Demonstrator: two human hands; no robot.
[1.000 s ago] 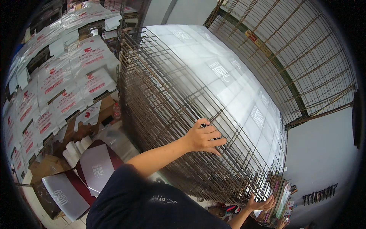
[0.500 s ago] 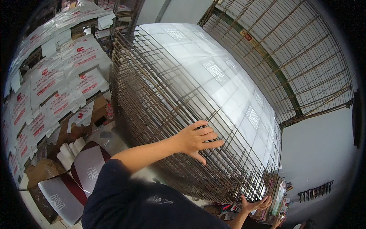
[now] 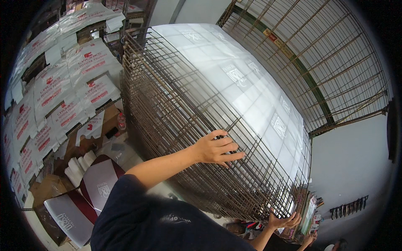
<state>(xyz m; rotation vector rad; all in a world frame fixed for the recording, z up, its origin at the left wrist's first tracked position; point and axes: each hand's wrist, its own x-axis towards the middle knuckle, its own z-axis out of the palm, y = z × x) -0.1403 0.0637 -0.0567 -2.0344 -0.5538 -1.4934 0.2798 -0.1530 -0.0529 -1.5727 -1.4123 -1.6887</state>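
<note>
A tall stack of rusty wire racks fills the middle, and white printed sheets lie across its top layer. My left hand grips the near edge of the upper racks, fingers bent over the rods and thumb mostly hidden below. At the stack's right-hand corner, my right hand holds the rack edge, thumb on one side and fingers on the other. Above, to the right, more wire racks stand raised at a steep tilt with a green bar along them.
Printed white sheets cover another rack at the left. Below them lie a cardboard box, white rolls and grey-and-maroon bags. Another person's hand shows at the lower right. Dark tools hang on the wall.
My left thumb has tucked in under the rods, and the fingers sit closer on the rack edge. My right hand is slightly higher at the corner. The view has shifted a little.
</note>
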